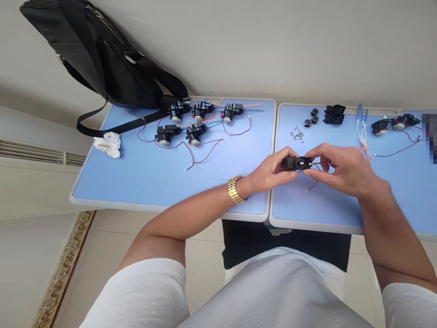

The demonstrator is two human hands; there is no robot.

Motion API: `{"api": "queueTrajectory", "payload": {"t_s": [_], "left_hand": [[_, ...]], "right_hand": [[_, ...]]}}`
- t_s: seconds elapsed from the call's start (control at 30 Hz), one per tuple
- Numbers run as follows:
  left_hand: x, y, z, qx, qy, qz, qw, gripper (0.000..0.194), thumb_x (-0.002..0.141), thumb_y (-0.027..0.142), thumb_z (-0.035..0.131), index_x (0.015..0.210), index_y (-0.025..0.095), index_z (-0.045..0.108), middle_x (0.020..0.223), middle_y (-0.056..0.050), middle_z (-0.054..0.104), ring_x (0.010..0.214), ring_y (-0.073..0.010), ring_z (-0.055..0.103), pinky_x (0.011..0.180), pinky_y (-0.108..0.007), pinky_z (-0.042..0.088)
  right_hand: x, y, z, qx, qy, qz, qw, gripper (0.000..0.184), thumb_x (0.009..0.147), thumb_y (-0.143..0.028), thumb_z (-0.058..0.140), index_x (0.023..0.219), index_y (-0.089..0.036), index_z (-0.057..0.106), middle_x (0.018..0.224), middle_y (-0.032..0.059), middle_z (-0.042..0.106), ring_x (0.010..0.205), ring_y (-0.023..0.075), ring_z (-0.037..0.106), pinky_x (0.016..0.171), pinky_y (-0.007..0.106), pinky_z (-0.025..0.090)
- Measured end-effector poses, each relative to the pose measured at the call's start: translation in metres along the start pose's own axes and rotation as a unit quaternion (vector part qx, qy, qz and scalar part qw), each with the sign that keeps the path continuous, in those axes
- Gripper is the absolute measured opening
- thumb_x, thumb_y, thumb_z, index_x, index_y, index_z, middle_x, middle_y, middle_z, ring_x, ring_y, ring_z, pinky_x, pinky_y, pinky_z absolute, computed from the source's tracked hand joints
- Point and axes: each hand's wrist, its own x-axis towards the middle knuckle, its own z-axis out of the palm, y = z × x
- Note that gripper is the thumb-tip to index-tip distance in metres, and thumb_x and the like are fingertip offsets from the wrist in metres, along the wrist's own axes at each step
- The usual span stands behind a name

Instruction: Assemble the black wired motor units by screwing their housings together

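Observation:
Both hands hold one small black motor housing above the front part of the right-hand table. My left hand pinches its left end between thumb and fingers. At its right end, by a round black part with a pale centre, my right hand grips with thumb and fingers. Thin dark red wires trail from the housing under my right hand. Beyond my hands lie a pile of small screws, several round black parts with shiny rims and black housing pieces.
Several black motor units with red wires and coloured tubes lie on the left table. Near its left edge is crumpled tissue; a black bag leans behind. Blue and clear tubes and more units lie on the right table.

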Motion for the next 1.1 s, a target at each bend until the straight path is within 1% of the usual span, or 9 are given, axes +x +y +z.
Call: {"api": "queueTrajectory", "payload": {"t_s": [0.1, 0.27, 0.43, 0.63, 0.7, 0.8, 0.93, 1.0, 1.1], "left_hand": [[-0.001, 0.003, -0.002, -0.053, -0.023, -0.008, 0.998, 0.050, 0.098, 0.070, 0.070, 0.111, 0.023, 0.059, 0.087, -0.001, 0.058, 0.077, -0.0169, 0.052, 0.071, -0.032, 0.043], [-0.004, 0.004, -0.001, -0.076, -0.036, -0.002, 0.996, 0.046, 0.103, 0.067, 0.069, 0.115, 0.023, 0.060, 0.093, -0.003, 0.060, 0.082, -0.0177, 0.055, 0.076, -0.033, 0.046], [-0.005, 0.002, 0.000, -0.082, -0.046, 0.008, 0.996, 0.046, 0.106, 0.068, 0.065, 0.116, 0.023, 0.060, 0.104, -0.006, 0.064, 0.088, -0.0185, 0.062, 0.080, -0.034, 0.051], [-0.004, -0.003, 0.006, 0.073, -0.013, 0.027, 0.997, 0.058, 0.097, 0.072, 0.075, 0.122, 0.021, 0.061, 0.105, -0.007, 0.068, 0.085, -0.0176, 0.060, 0.074, -0.032, 0.049], [-0.003, -0.005, 0.008, 0.117, 0.002, 0.029, 0.993, 0.059, 0.098, 0.073, 0.073, 0.123, 0.020, 0.063, 0.107, -0.007, 0.070, 0.084, -0.0169, 0.060, 0.074, -0.031, 0.049], [-0.002, -0.006, 0.010, 0.145, 0.009, 0.051, 0.988, 0.060, 0.099, 0.075, 0.069, 0.123, 0.019, 0.067, 0.106, -0.007, 0.072, 0.084, -0.0167, 0.062, 0.075, -0.031, 0.050], [-0.002, -0.002, 0.008, 0.146, 0.005, 0.069, 0.987, 0.054, 0.102, 0.071, 0.066, 0.119, 0.019, 0.068, 0.100, -0.005, 0.071, 0.082, -0.0163, 0.061, 0.076, -0.031, 0.050], [-0.003, -0.001, 0.007, 0.147, -0.005, 0.067, 0.987, 0.052, 0.103, 0.068, 0.066, 0.117, 0.019, 0.068, 0.097, -0.004, 0.069, 0.074, -0.0141, 0.056, 0.070, -0.030, 0.047], [-0.004, 0.001, 0.005, 0.129, -0.036, 0.048, 0.990, 0.051, 0.102, 0.067, 0.067, 0.119, 0.018, 0.069, 0.094, -0.003, 0.068, 0.071, -0.0131, 0.053, 0.066, -0.028, 0.045]], "right_hand": [[-0.001, -0.002, -0.001, 0.007, 0.001, -0.001, 1.000, 0.027, 0.105, -0.054, 0.070, 0.112, -0.029, 0.075, 0.074, -0.0029, 0.070, 0.053, 0.0134, 0.051, 0.056, 0.033, 0.038], [0.000, -0.003, -0.003, 0.053, -0.021, -0.005, 0.998, 0.030, 0.103, -0.052, 0.074, 0.124, -0.030, 0.075, 0.093, -0.0004, 0.079, 0.062, 0.0154, 0.061, 0.061, 0.034, 0.045], [0.001, -0.004, -0.005, 0.063, -0.030, -0.008, 0.998, 0.025, 0.103, -0.051, 0.075, 0.119, -0.031, 0.078, 0.085, -0.0017, 0.077, 0.062, 0.0161, 0.060, 0.061, 0.035, 0.046], [0.001, -0.002, -0.001, 0.063, -0.033, -0.007, 0.997, 0.027, 0.104, -0.047, 0.073, 0.123, -0.029, 0.080, 0.087, -0.0004, 0.078, 0.065, 0.0161, 0.062, 0.062, 0.034, 0.047], [0.002, -0.002, 0.000, 0.056, -0.038, -0.002, 0.998, 0.028, 0.103, -0.047, 0.072, 0.123, -0.028, 0.080, 0.085, -0.0008, 0.077, 0.064, 0.0157, 0.062, 0.063, 0.033, 0.047], [0.003, -0.002, -0.004, 0.060, -0.058, 0.012, 0.996, 0.030, 0.102, -0.049, 0.072, 0.122, -0.028, 0.080, 0.084, -0.0006, 0.076, 0.065, 0.0163, 0.063, 0.063, 0.033, 0.047], [0.003, -0.002, -0.019, 0.082, -0.079, 0.053, 0.992, 0.034, 0.097, -0.055, 0.079, 0.119, -0.030, 0.080, 0.083, -0.0006, 0.075, 0.064, 0.0170, 0.061, 0.062, 0.035, 0.046], [0.002, 0.001, -0.025, 0.089, -0.049, 0.090, 0.991, 0.033, 0.096, -0.055, 0.080, 0.118, -0.031, 0.080, 0.088, 0.0001, 0.077, 0.065, 0.0168, 0.060, 0.062, 0.036, 0.046], [0.001, 0.010, -0.026, 0.072, 0.043, 0.157, 0.984, 0.022, 0.103, -0.047, 0.069, 0.111, -0.030, 0.080, 0.091, 0.0015, 0.077, 0.067, 0.0177, 0.060, 0.065, 0.037, 0.048]]}}
